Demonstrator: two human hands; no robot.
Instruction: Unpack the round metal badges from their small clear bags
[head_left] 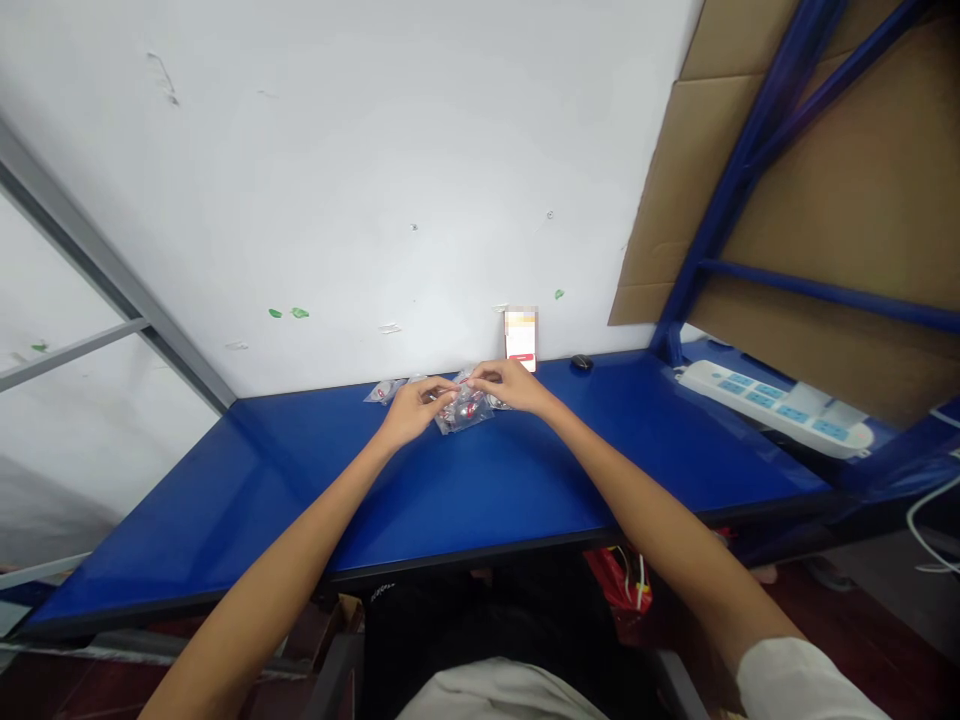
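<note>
Near the back of the blue table, a clear plastic bag (466, 412) with red marks and small shiny contents is pinched at its top edge by both hands. My left hand (415, 408) grips the left side of that edge, thumb and fingers together. On the right side my right hand (511, 384) pinches it in the same way. What exactly lies inside the bag is too small to make out. Another clear bag (383, 391) with a red mark rests just left of my left hand. Part of a further bag shows beside my right fingers.
A phone (521, 340) with a lit screen leans upright against the white wall. Right of it lies a small black object (582, 362). A white power strip (776, 408) sits at the right, beside the blue metal frame (720, 220). The blue table (247, 480) has a dark front edge.
</note>
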